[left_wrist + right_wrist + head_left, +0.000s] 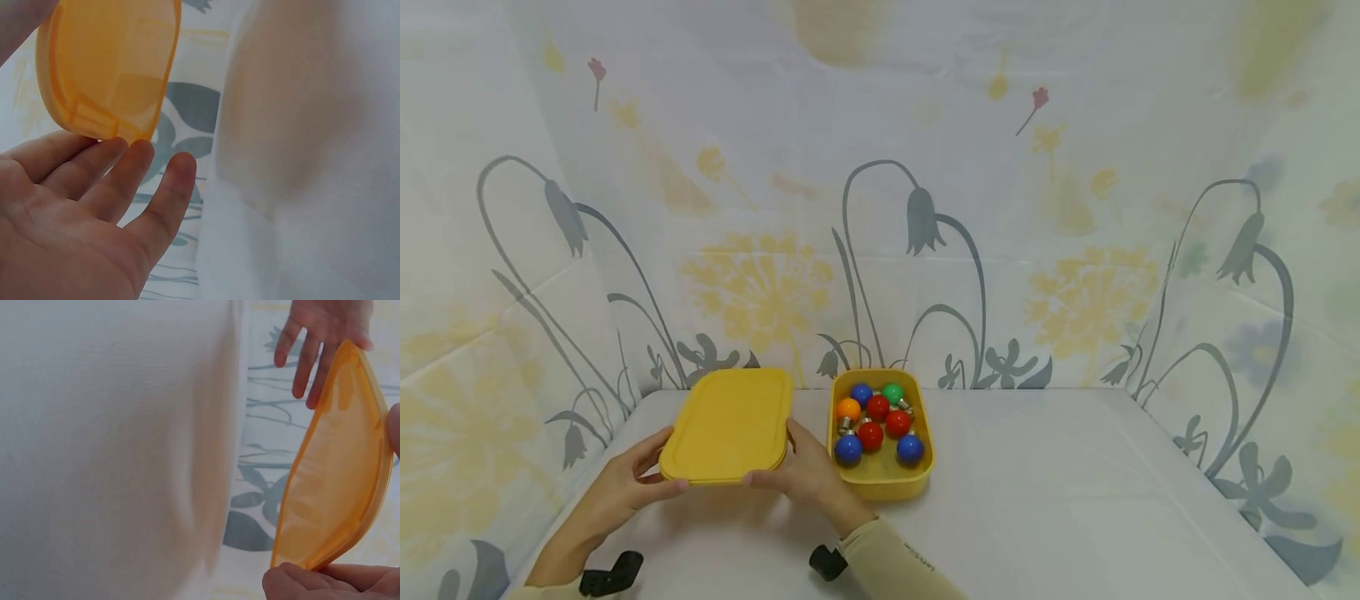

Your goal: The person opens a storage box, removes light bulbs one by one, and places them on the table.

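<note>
Both hands hold a flat yellow plastic lid with rounded corners, raised over the left part of the table. My left hand grips its near left corner, thumb along the front edge; in the left wrist view, fingertips meet the lid's rimmed underside. On the other side, my right hand pinches the near right corner between thumb and fingers. Just right of that hand stands a yellow container, uncovered. Inside lie several small coloured light bulbs with metal screw bases, among them a red bulb and a green bulb.
A white cloth covers the table, which stretches to the right of the container. Behind and at both sides hangs a flower-printed cloth. Black wrist straps with cameras sit on the forearms.
</note>
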`<state>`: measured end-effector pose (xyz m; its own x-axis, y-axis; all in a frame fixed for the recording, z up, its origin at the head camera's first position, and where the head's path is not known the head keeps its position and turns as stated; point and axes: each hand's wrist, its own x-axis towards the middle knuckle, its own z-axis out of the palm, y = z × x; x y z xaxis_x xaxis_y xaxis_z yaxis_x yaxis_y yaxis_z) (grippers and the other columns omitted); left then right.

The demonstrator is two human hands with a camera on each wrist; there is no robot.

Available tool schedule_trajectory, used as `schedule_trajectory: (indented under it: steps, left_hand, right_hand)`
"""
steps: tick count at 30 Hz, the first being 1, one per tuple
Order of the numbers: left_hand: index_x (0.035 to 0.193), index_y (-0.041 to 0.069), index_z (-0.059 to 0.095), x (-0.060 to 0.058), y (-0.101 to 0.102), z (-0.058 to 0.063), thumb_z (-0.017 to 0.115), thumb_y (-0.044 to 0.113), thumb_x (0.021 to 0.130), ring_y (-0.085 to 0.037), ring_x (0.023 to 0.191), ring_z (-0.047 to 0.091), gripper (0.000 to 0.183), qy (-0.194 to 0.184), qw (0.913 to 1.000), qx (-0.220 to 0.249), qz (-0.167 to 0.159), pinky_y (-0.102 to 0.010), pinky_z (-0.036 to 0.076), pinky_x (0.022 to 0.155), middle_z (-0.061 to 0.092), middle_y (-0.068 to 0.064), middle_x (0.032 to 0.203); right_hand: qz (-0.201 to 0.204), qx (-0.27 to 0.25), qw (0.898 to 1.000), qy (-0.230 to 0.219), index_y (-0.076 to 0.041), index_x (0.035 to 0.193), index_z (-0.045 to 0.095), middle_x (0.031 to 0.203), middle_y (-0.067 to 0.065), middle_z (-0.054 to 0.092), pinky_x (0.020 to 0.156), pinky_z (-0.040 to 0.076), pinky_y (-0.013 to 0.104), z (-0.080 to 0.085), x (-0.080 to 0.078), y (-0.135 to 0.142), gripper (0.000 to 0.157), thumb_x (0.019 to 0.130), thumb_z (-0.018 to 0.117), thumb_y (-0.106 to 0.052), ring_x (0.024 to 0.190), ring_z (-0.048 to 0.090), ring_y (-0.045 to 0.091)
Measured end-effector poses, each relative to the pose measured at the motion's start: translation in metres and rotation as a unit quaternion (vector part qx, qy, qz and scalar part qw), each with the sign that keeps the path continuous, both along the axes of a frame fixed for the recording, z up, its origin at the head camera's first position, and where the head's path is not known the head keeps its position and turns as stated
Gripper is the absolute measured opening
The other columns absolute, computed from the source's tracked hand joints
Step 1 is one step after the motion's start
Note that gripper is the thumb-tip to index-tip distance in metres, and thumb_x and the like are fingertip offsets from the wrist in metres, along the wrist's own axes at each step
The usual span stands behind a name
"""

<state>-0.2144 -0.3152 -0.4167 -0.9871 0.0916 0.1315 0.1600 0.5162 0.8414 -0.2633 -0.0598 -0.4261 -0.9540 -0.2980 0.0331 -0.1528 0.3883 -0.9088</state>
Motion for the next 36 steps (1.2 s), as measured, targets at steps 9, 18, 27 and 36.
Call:
schedule_trajectory:
  steps: [9, 18, 27, 36]
  left_hand:
    - [0.141, 0.001, 0.023, -0.005, 0.0, -0.007, 0.071, 0.033, 0.075, -0.035, 0.122, 0.038, 0.088, -0.019, 0.9998, -0.008, 0.001, -0.031, 0.048, 0.085, 0.031, -0.018, 0.141]
    - [0.141, -0.001, 0.019, -0.008, 0.0, -0.012, 0.069, 0.034, 0.077, -0.041, 0.122, 0.035, 0.089, -0.06, 0.998, -0.021, 0.003, -0.038, 0.048, 0.086, 0.027, -0.024, 0.141]
    - [0.141, -0.003, 0.02, -0.007, 0.001, -0.016, 0.07, 0.033, 0.077, -0.041, 0.121, 0.037, 0.089, -0.061, 0.9979, -0.02, 0.0, -0.035, 0.049, 0.084, 0.026, -0.026, 0.141]
    - [0.14, -0.003, 0.022, -0.008, 0.002, -0.019, 0.072, 0.032, 0.075, -0.038, 0.119, 0.041, 0.09, -0.071, 0.9974, -0.014, 0.004, -0.03, 0.05, 0.08, 0.027, -0.024, 0.141]
  right_hand:
    - [-0.004, 0.017, 1.0, -0.011, -0.016, 0.138, 0.035, 0.136, -0.003, 0.041, 0.104, 0.029, 0.041, -0.007, -0.003, -0.001, 0.102, 0.053, 0.081, -0.05, 0.125, 0.036, 0.016]
    - [0.0, 0.047, 0.999, -0.021, -0.016, 0.133, 0.041, 0.129, -0.003, 0.048, 0.102, 0.031, 0.041, -0.01, -0.004, -0.003, 0.092, 0.056, 0.081, -0.048, 0.118, 0.043, 0.016]
    - [-0.001, 0.06, 0.997, -0.038, -0.012, 0.133, 0.041, 0.13, 0.002, 0.047, 0.101, 0.033, 0.042, -0.014, -0.005, -0.002, 0.093, 0.056, 0.081, -0.048, 0.114, 0.045, 0.018]
    - [0.0, 0.086, 0.995, -0.051, -0.009, 0.134, 0.04, 0.132, 0.005, 0.045, 0.101, 0.032, 0.043, -0.016, -0.005, -0.001, 0.094, 0.058, 0.08, -0.046, 0.116, 0.044, 0.021]
